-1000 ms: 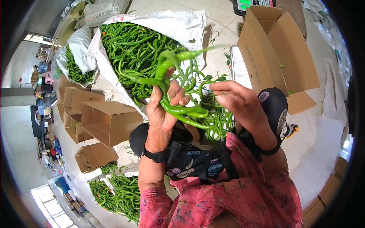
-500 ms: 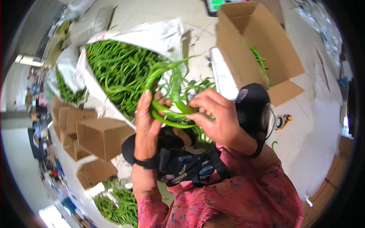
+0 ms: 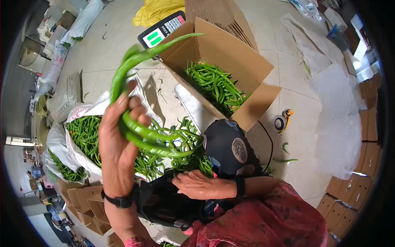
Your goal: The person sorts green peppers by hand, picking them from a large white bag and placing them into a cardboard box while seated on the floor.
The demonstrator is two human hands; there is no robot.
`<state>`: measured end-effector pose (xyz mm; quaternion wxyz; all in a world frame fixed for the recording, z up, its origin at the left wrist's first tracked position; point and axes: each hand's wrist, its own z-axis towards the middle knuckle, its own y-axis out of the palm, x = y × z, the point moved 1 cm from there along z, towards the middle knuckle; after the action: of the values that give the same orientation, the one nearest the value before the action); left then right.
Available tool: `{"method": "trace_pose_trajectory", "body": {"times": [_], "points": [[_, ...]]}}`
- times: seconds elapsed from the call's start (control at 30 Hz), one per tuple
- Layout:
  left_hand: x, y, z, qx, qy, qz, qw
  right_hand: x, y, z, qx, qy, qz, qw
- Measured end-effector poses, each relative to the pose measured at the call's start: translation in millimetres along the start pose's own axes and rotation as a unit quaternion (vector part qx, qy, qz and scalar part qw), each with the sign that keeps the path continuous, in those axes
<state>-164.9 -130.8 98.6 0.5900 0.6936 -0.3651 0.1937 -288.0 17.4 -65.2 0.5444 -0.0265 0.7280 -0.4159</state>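
Observation:
My left hand [image 3: 119, 131] is raised and wrapped around several long, curved green chili peppers [image 3: 152, 52], whose ends stick out above and below the fingers. My right hand [image 3: 197, 184] is low over my lap, back of the hand up and fingers curled under. What those fingers hold, if anything, is hidden. Loose peppers [image 3: 187, 138] lie just beyond it. To the left, a white sack [image 3: 138, 88] spills more chili peppers. An open cardboard box [image 3: 236, 53] with a layer of green peppers inside stands in front of my knee [image 3: 226, 144].
A scale display [image 3: 162, 33] with green digits stands behind the box, near flattened cardboard [image 3: 218, 12] and a yellow bag [image 3: 158, 12]. A tape dispenser [image 3: 284, 120] and stray peppers [image 3: 286, 159] lie on the floor at right. Plastic wrap [image 3: 337, 119] spreads beyond.
My view has turned toward the box, showing its peppers. My left hand has lifted its peppers away from my right hand, which has dropped to my lap.

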Motion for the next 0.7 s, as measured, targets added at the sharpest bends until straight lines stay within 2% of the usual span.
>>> {"method": "trace_pose_trajectory", "body": {"times": [0.07,0.13,0.2,0.27,0.3,0.33,0.43,0.53,0.57,0.6,0.7], "points": [[-18,21,42,-0.022,-0.028,0.019,0.999,8,-4,-2,0.002,0.005,0.005,1.0],[-39,37,85,0.022,-0.024,0.094,0.995,14,-13,-4,0.005,0.014,0.012,1.0],[-52,-10,152,0.039,-0.054,0.206,0.976,12,-30,-5,-0.021,0.032,0.03,0.999],[-52,-21,164,0.064,-0.06,0.205,0.975,13,-29,-5,-0.004,0.03,0.044,0.999],[-44,-41,171,0.15,0.033,0.268,0.951,15,-29,-4,0.016,0.029,0.06,0.998],[-35,-47,168,0.233,0.123,0.328,0.907,18,-28,-3,0.018,0.032,0.062,0.997],[-1,-62,116,0.162,0.096,0.305,0.934,19,-17,-4,0.056,-0.012,0.088,0.994],[29,-113,66,0.146,0.065,0.335,0.928,7,-24,2,0.012,-0.04,0.094,0.995],[36,-136,48,0.163,0.061,0.323,0.93,-1,-29,3,-0.031,-0.05,0.06,0.996],[43,-168,29,0.173,0.042,0.341,0.923,-7,-36,3,-0.04,-0.054,0.061,0.996],[33,-257,-33,0.292,0.016,0.299,0.908,-26,-59,9,-0.031,-0.113,0.116,0.986]]}}
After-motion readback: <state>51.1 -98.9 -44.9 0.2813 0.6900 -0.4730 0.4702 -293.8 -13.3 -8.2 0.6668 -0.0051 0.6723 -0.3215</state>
